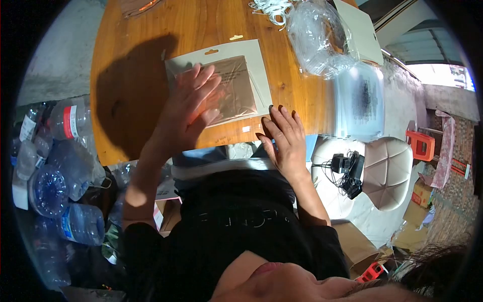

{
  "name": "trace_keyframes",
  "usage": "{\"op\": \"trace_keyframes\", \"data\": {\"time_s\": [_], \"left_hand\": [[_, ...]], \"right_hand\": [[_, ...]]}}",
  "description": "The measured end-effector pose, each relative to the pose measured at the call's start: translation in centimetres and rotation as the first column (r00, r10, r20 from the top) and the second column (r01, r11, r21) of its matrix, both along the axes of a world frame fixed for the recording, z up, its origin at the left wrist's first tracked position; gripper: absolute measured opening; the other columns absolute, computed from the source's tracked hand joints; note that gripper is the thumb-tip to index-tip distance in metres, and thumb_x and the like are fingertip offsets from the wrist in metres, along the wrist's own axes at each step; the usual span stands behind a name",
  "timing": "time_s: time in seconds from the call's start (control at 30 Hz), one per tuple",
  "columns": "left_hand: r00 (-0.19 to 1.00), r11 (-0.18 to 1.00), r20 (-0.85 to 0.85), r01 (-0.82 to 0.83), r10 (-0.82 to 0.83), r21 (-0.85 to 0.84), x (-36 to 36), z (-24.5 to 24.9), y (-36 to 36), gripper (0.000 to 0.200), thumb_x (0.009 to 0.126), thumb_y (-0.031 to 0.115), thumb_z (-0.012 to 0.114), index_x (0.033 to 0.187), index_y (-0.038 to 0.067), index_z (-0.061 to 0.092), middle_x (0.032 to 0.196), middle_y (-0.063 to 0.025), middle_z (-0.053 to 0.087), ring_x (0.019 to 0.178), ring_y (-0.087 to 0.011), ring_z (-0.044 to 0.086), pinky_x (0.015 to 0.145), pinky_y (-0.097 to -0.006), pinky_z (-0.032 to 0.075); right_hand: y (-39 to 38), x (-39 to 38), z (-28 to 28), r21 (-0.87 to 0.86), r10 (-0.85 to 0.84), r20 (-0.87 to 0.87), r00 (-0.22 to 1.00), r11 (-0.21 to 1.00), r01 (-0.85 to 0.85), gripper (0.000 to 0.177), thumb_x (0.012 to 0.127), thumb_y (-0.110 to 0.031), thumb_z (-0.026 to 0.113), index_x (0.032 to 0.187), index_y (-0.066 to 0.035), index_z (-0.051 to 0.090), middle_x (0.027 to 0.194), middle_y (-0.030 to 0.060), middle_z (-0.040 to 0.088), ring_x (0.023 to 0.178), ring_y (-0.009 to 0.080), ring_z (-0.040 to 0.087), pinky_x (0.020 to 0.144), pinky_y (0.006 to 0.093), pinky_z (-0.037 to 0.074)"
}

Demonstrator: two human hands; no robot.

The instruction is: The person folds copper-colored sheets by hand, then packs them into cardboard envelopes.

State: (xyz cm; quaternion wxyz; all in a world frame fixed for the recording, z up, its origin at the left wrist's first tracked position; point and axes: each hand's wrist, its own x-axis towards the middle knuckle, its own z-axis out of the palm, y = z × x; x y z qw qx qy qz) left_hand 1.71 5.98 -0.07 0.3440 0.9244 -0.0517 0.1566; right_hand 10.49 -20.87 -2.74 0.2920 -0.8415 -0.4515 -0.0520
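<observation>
A pale card (260, 61) with a hang hole at its top lies on the wooden table (132, 65). On the card rests a flat brown plastic packet (236, 85) with small dark print. My left hand (198, 100) is over the left part of the packet, fingers stretched and apart, hiding some of it. My right hand (285, 138) lies at the table's front edge by the card's lower right corner, its fingers spread and holding nothing.
A stack of clear plastic sleeves (357, 103) and crumpled clear plastic bags (319, 38) lie on the right, with white cords (271, 9) at the back. Plastic bottles (75, 166) crowd the left floor. Black adapters with cables (347, 171) sit on a padded seat (386, 173).
</observation>
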Motion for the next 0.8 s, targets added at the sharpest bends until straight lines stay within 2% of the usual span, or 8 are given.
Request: {"op": "trace_keyframes", "data": {"time_s": [0.03, 0.1, 0.23, 0.27, 0.3, 0.4, 0.67, 0.8], "left_hand": [[1.0, 1.0, -0.005, -0.002, 0.002, -0.002, 0.5, 0.7, -0.1, 0.062, 0.086, 0.032, 0.07, 0.141, 0.011, 0.05, 0.155, -0.0141, 0.035, 0.144, -0.0367, 0.029, 0.117, -0.0562, 0.016], [0.998, 0.883, -0.025, 0.069, -0.065, 0.465, 2.6, 1.7, -0.9, 0.057, 0.088, 0.032, 0.067, 0.14, 0.015, 0.051, 0.154, -0.0113, 0.037, 0.144, -0.0341, 0.03, 0.118, -0.0545, 0.016], [0.978, 0.854, 0.034, 0.163, -0.206, 0.494, 5.8, -1.2, -0.6, 0.054, 0.091, 0.036, 0.063, 0.141, 0.019, 0.051, 0.153, -0.0086, 0.039, 0.144, -0.0315, 0.031, 0.118, -0.0537, 0.017], [0.978, 0.835, 0.015, 0.172, -0.21, 0.523, 6.0, -1.7, -0.5, 0.053, 0.092, 0.039, 0.061, 0.141, 0.02, 0.051, 0.153, -0.0077, 0.04, 0.144, -0.0304, 0.031, 0.118, -0.0539, 0.018], [0.977, 0.816, -0.004, 0.181, -0.214, 0.549, 6.2, -1.9, -0.6, 0.051, 0.094, 0.041, 0.058, 0.141, 0.022, 0.051, 0.152, -0.0068, 0.04, 0.144, -0.0293, 0.031, 0.117, -0.0541, 0.018], [0.976, 0.801, -0.006, 0.181, -0.216, 0.571, 6.3, -1.9, -0.7, 0.051, 0.094, 0.044, 0.055, 0.14, 0.021, 0.053, 0.152, -0.0066, 0.041, 0.143, -0.0286, 0.032, 0.117, -0.0537, 0.02], [0.975, 0.828, -0.053, 0.21, -0.214, 0.519, 6.2, -2.0, -0.7, 0.056, 0.092, 0.04, 0.058, 0.143, 0.018, 0.049, 0.154, -0.0101, 0.037, 0.145, -0.0305, 0.027, 0.119, -0.0537, 0.014], [0.975, 0.843, -0.049, 0.211, -0.215, 0.495, 6.2, -1.8, -0.7, 0.056, 0.091, 0.04, 0.06, 0.142, 0.018, 0.05, 0.154, -0.0101, 0.037, 0.145, -0.0307, 0.028, 0.119, -0.054, 0.014]], "right_hand": [[-0.1, 0.0, -0.1, -0.002, 0.002, -0.005, 1.0, 1.0, -0.002, 0.042, 0.082, -0.019, 0.075, 0.121, -0.007, 0.064, 0.137, 0.0125, 0.057, 0.13, 0.0342, 0.05, 0.11, 0.0515, 0.034], [0.0, 0.1, -0.1, 0.004, 0.007, 0.016, 1.0, 1.0, -0.007, 0.044, 0.081, -0.019, 0.076, 0.121, -0.008, 0.064, 0.137, 0.0123, 0.057, 0.129, 0.0342, 0.051, 0.11, 0.0515, 0.034], [0.9, 0.0, 1.5, -0.016, -0.038, 0.087, 0.995, 0.999, 0.039, 0.033, 0.077, -0.012, 0.078, 0.108, -0.006, 0.071, 0.131, 0.0129, 0.06, 0.123, 0.0327, 0.055, 0.106, 0.0506, 0.039], [1.0, 0.2, 2.5, -0.013, -0.021, 0.16, 0.987, 1.0, 0.023, 0.029, 0.074, -0.005, 0.077, 0.103, -0.005, 0.072, 0.122, 0.012, 0.064, 0.112, 0.0303, 0.06, 0.096, 0.0439, 0.048], [1.1, 0.3, 2.6, -0.014, -0.025, 0.16, 0.987, 1.0, 0.027, 0.029, 0.074, -0.005, 0.077, 0.103, -0.005, 0.072, 0.122, 0.012, 0.064, 0.112, 0.0303, 0.06, 0.096, 0.0439, 0.048], [1.8, 0.8, 3.0, 0.004, 0.1, -0.008, 0.995, 0.995, -0.1, 0.025, 0.071, 0.001, 0.076, 0.096, -0.004, 0.071, 0.098, 0.0097, 0.064, 0.09, 0.0278, 0.061, 0.077, 0.0353, 0.051], [3.0, 2.7, 4.7, -0.131, 0.199, -0.246, 0.949, 0.963, -0.236, 0.017, 0.076, -0.002, 0.074, 0.091, -0.003, 0.067, 0.091, 0.0116, 0.06, 0.087, 0.0312, 0.061, 0.075, 0.0403, 0.052], [3.1, 3.3, 4.4, -0.132, 0.264, -0.225, 0.938, 0.946, -0.298, 0.018, 0.076, -0.002, 0.073, 0.093, -0.004, 0.067, 0.091, 0.0121, 0.06, 0.087, 0.0306, 0.061, 0.075, 0.0395, 0.052]]}}
